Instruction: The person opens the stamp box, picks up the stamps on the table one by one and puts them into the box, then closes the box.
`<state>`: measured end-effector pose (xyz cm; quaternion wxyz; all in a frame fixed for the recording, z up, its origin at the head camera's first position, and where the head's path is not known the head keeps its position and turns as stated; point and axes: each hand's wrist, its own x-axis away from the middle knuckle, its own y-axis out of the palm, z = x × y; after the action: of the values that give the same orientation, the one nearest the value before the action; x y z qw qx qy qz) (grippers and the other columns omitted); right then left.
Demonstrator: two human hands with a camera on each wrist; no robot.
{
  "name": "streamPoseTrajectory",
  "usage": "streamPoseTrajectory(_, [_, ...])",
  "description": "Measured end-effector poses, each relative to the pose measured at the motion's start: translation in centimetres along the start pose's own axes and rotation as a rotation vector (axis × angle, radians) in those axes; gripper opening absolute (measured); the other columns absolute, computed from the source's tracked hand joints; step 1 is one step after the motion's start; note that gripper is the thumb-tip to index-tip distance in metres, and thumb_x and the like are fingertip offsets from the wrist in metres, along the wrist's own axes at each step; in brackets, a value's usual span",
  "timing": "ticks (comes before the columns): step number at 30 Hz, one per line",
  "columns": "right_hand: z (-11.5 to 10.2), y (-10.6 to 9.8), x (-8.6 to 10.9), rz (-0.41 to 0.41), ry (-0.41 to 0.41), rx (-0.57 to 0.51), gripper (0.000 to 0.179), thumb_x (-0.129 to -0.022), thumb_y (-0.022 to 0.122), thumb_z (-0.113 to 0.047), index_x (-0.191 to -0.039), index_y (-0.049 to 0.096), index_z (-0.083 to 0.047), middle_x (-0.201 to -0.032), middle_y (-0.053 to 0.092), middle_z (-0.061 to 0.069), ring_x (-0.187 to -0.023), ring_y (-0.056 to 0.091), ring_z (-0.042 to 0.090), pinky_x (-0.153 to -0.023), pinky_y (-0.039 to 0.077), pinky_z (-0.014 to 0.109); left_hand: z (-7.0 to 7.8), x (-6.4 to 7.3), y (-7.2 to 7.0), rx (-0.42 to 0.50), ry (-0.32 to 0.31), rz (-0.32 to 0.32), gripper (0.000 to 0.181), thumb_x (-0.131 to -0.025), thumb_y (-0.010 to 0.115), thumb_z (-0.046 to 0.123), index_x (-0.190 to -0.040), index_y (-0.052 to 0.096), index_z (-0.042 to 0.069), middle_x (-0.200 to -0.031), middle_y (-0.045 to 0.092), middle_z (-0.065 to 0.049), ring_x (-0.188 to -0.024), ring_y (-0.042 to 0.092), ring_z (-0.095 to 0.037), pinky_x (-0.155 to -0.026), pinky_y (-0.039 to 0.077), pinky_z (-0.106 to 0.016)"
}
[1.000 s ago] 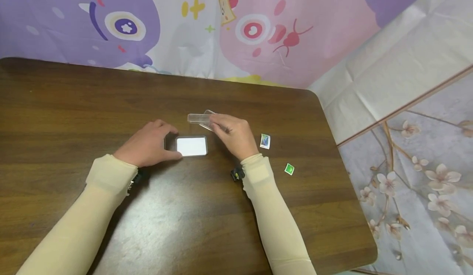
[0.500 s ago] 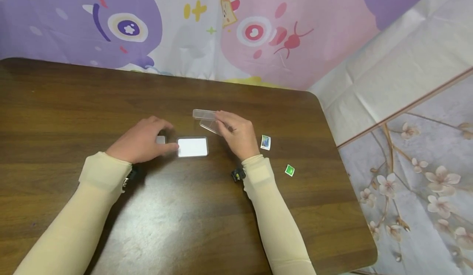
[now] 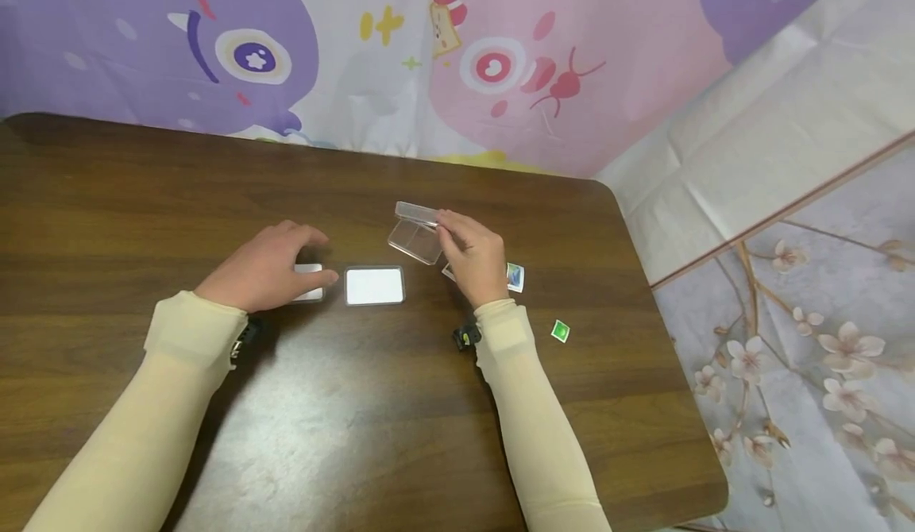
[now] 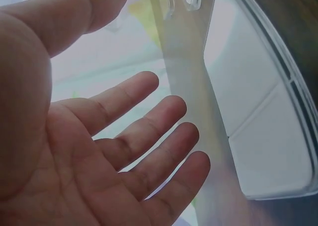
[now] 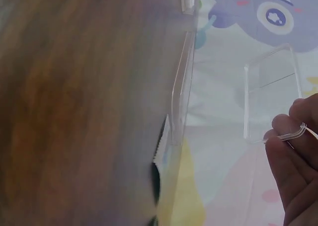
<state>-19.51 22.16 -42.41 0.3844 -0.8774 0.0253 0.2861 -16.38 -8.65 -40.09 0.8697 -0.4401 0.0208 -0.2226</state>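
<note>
My right hand pinches a clear plastic lid by its edge, raised above the table; the right wrist view shows the fingertips on the corner of this lid. Beneath it, a second clear plastic piece lies on the tabletop. A flat clear case with a white insert sits between my hands. Beside it, another white-filled case is partly covered by my left hand. In the left wrist view the left hand has relaxed, spread fingers holding nothing, near a white-filled case.
A bluish stamp lies right of the right hand, with a green stamp closer to me. A pale corner of another small piece shows beside the right hand. The wooden table meets a cartoon-printed cloth at the back.
My right hand has moved right with the lid, exposing more of the clear piece on the table. My left hand has drawn leftward from the middle case, and the other white-filled case has come into view.
</note>
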Motion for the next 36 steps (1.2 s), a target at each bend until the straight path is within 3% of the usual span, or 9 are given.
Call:
streamPoseTrajectory(11, [2.6, -1.5, -1.2, -0.038, 0.043, 0.124, 0.019, -0.097, 0.072, -0.009, -0.114, 0.079, -0.005, -0.117, 0.076, 0.009, -0.108, 0.073, 0.025, -0.095, 0.055, 0.032, -0.4, -0.2, 0.0, -0.009, 0.010, -0.021, 0.065, -0.099, 0.066, 0.045, -0.145, 0.053, 0.001, -0.143, 0.053, -0.023, -0.135, 0.046, -0.046, -0.107, 0.038, -0.064])
streamPoseTrajectory(24, [4.0, -2.8, -2.5, -0.194, 0.088, 0.224, 0.020, -0.100, 0.070, -0.014, -0.116, 0.079, -0.007, -0.117, 0.076, 0.010, -0.107, 0.074, 0.026, -0.094, 0.056, 0.036, -0.5, -0.1, 0.0, 0.004, 0.014, -0.016, 0.063, -0.099, 0.065, 0.044, -0.144, 0.054, 0.002, -0.141, 0.055, -0.022, -0.133, 0.048, -0.044, -0.106, 0.040, -0.062])
streamPoseTrajectory(36, [5.1, -2.9, -3.3, -0.205, 0.121, 0.261, 0.020, -0.099, 0.070, -0.012, -0.115, 0.079, -0.005, -0.116, 0.076, 0.011, -0.109, 0.073, 0.028, -0.097, 0.055, 0.040, -0.6, 0.0, 0.1, 0.014, 0.013, -0.017, 0.061, -0.099, 0.065, 0.042, -0.144, 0.054, 0.002, -0.141, 0.056, -0.021, -0.132, 0.050, -0.042, -0.106, 0.040, -0.062])
